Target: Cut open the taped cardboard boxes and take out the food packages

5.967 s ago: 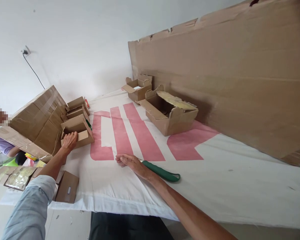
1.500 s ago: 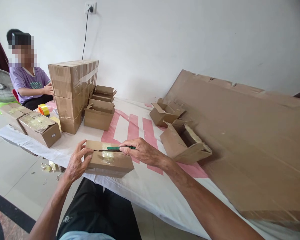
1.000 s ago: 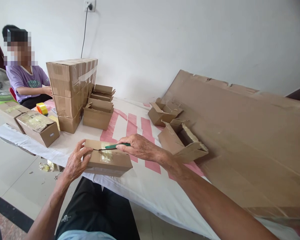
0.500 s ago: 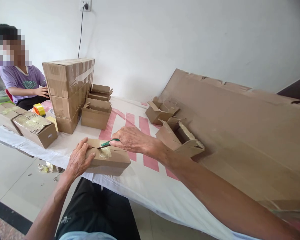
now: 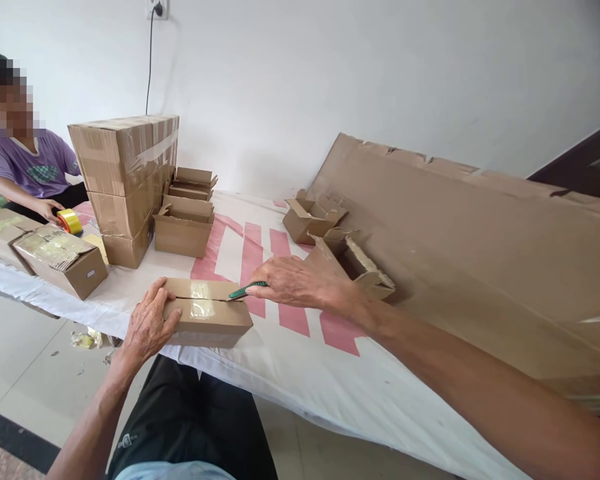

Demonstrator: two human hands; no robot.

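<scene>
Green knife (image 5: 245, 291) had moved rightward from clear tape (image 5: 202, 309) to right end of lid seam (image 5: 215, 299); right hand (image 5: 283, 281) clenched it; left hand (image 5: 150, 321) clasped left end of small carton (image 5: 213, 328), near edge of table (image 5: 325, 393); tape looked split, seam probably loosened.

Box: a closed box (image 5: 210, 320) now sits at the near edge of the worktop (image 5: 310, 380), a spot bare six seconds ago.
Left hand (image 5: 153, 319): shifted from an open box by the stack to the closed box's left end.
Knife (image 5: 247, 290): lay beside the forearm six seconds ago; now in the right hand (image 5: 285, 283), its blade moved from mid-seam to the seam's right end.
Co-worker's hand (image 5: 50, 209): seen beside the stack half a second ago, now at the tape roll (image 5: 70, 221).
</scene>
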